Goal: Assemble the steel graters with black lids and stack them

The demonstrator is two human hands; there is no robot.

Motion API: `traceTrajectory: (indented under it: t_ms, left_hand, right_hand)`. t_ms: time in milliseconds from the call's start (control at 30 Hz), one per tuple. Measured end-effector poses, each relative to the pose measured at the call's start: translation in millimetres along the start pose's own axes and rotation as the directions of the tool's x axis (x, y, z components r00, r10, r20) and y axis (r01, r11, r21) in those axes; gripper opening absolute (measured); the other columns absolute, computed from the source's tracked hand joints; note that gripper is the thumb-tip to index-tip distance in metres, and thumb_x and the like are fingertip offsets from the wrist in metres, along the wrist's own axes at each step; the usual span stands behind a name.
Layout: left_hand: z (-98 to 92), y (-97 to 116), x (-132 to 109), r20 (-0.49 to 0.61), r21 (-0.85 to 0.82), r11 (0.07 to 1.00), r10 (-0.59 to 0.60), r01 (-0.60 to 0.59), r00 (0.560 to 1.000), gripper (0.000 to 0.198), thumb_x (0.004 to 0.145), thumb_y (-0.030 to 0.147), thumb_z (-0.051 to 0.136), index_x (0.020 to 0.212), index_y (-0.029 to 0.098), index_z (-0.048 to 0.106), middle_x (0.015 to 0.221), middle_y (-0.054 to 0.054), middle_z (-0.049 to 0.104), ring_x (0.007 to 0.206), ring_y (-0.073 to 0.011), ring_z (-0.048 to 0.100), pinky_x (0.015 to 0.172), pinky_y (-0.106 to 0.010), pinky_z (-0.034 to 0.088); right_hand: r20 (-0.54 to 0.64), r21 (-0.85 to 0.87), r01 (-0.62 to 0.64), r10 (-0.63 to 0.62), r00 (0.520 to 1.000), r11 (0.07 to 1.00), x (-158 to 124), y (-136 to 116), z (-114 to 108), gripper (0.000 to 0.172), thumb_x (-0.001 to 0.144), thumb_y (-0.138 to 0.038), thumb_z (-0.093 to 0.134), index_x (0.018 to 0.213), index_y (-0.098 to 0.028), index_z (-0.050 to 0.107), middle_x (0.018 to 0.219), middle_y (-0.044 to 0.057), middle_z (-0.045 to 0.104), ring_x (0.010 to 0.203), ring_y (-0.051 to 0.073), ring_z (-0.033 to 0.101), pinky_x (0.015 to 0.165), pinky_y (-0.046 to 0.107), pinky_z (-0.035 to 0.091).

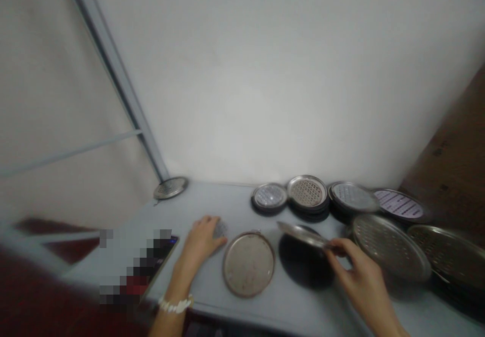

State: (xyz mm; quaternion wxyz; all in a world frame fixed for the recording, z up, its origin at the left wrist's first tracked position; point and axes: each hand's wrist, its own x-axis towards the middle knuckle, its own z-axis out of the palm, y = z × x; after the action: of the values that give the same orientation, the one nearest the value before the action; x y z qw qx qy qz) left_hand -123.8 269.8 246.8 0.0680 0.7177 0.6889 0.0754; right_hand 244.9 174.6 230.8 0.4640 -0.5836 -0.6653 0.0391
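Note:
My left hand point(200, 241) rests on the grey table point(242, 200) with its fingers curled round a small grey pad point(220, 229). Just right of it a round metal tray point(248, 263) lies flat. My right hand point(354, 271) pinches the edge of a thin round metal plate point(301, 234) and holds it tilted above a dark round shadow or disc on the table. A white beaded bracelet point(175, 304) circles my left wrist.
Stacks of perforated round metal trays point(307, 193) line the back and right of the table, with larger ones point(390, 246) at the right. One tray point(170, 188) lies alone in the back left corner. A phone point(161, 256) lies at the left. White wall behind.

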Motion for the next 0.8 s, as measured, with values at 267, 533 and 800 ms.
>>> traceTrajectory:
  t_ms: [267, 533, 800]
  left_hand:
    - [3.7, -23, 5, 0.054, -0.039, 0.999, 0.016, -0.014, 0.998, 0.062, 0.079, 0.042, 0.068, 0.133, 0.013, 0.058, 0.132, -0.018, 0.061, 0.121, -0.0334, 0.057, 0.106, -0.04, 0.041]
    - [-21.7, 6, -12, 0.007, -0.074, 0.993, 0.091, -0.09, 0.996, 0.068, 0.083, 0.043, 0.065, 0.142, 0.014, 0.049, 0.134, -0.017, 0.058, 0.124, -0.0334, 0.053, 0.108, -0.042, 0.039]
    - [-12.6, 74, -36, 0.234, -0.141, 0.929, 0.368, -0.343, 0.9, 0.076, 0.067, 0.026, 0.079, 0.14, 0.022, 0.054, 0.134, -0.012, 0.058, 0.122, -0.033, 0.052, 0.106, -0.041, 0.04]
  right_hand:
    - [0.003, 0.0, -0.002, 0.002, 1.0, 1.0, -1, 0, 1, 0.023, 0.095, -0.043, 0.056, 0.094, -0.023, 0.065, 0.083, 0.003, 0.072, 0.074, 0.02, 0.07, 0.069, 0.027, 0.054]
    - [-0.008, 0.012, 0.017, -0.017, 1.0, 1.0, 1, -3, -1, 0.021, 0.094, -0.041, 0.056, 0.095, -0.022, 0.066, 0.086, 0.003, 0.072, 0.077, 0.019, 0.07, 0.069, 0.027, 0.054]
    - [-0.006, 0.01, 0.029, -0.029, 1.0, 1.0, 0, 0, -4, 0.02, 0.094, -0.04, 0.057, 0.097, -0.022, 0.065, 0.085, 0.002, 0.072, 0.076, 0.018, 0.07, 0.07, 0.025, 0.053]
